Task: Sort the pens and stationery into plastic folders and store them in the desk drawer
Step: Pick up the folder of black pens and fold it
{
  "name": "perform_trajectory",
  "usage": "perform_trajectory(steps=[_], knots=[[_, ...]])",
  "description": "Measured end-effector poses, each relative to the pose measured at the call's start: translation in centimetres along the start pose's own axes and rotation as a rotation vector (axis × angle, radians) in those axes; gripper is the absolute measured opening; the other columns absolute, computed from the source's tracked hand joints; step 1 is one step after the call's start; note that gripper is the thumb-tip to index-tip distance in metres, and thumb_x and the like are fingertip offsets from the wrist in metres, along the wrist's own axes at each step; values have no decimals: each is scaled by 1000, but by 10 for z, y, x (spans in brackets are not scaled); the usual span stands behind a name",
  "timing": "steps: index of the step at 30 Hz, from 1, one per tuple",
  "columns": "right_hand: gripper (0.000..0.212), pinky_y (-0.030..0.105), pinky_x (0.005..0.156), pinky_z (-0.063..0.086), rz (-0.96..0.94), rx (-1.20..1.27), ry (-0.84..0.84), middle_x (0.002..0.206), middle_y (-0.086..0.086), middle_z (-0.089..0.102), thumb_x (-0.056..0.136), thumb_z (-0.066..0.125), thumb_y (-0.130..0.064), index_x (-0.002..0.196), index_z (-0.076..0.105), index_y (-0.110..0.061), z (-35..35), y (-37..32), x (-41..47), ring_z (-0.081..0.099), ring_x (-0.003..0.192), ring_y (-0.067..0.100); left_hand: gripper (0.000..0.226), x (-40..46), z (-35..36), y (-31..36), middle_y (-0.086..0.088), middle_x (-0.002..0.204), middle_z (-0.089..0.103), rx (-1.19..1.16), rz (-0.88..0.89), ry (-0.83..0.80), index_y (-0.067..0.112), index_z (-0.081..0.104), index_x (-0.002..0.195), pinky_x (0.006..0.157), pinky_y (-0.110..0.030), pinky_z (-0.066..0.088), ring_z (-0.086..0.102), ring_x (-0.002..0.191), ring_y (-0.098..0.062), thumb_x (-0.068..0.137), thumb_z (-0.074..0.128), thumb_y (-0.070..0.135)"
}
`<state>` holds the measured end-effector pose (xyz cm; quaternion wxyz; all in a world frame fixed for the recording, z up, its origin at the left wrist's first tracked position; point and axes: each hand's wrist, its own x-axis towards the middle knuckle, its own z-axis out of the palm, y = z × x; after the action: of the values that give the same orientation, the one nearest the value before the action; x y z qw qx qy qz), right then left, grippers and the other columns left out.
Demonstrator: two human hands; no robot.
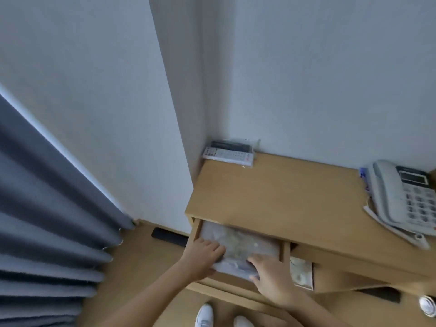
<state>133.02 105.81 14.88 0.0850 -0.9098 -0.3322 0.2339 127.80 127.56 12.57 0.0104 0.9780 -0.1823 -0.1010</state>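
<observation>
Nearest the camera, two white shoes (204, 315) stand on the wooden floor (146, 267) below the forearms. Just beyond them the desk drawer (284, 252) is pulled out, and both hands reach into it. The left hand (204, 254) lies at the near left corner of the plastic folder (238, 246), its fingers loosely bent over the folder's top with the thumb at the near edge, so it appears to grip that corner. The right hand (271, 272) rests on the folder's near right corner, fingers spread and nearly flat on top, thumb at the near edge; whether it pinches the edge cannot be told. The folder is clear, with blurred stationery inside, and lies flat in the drawer, stretching from between the hands toward the far left corner.

Right of the drawer, a patterned card (302, 272) sits on a lower shelf. Farther on, the desk top (278, 199) carries a white telephone (401, 199) at the right edge. At the far left corner, against the wall, lie remote controls (230, 153) in clear wrap. A grey curtain (47, 208) hangs at the left.
</observation>
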Motion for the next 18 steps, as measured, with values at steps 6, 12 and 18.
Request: perform_trajectory(steps=[6,12,18], knots=[[37,29,86,41,129,64,-33,122,0,56,91,48,-30,126,50,-20,13,-10,-6,52,112,18,75,2,18,-16,16,68,53,-230,106,-17,30,35,84,49,-15,36,52,54,-3,28,83,47],[33,29,88,43,115,55,30,120,-3,58,87,48,-20,120,53,-21,27,-14,-10,52,113,17,74,3,31,-18,18,69,56,-245,148,21,34,35,85,50,-13,36,53,56,0,30,83,50],[28,27,79,40,68,49,74,115,-2,59,88,49,-18,115,54,-19,20,-13,-5,53,109,18,65,3,34,-21,19,74,58,-241,135,73,35,39,87,54,-12,44,55,62,1,39,83,41]])
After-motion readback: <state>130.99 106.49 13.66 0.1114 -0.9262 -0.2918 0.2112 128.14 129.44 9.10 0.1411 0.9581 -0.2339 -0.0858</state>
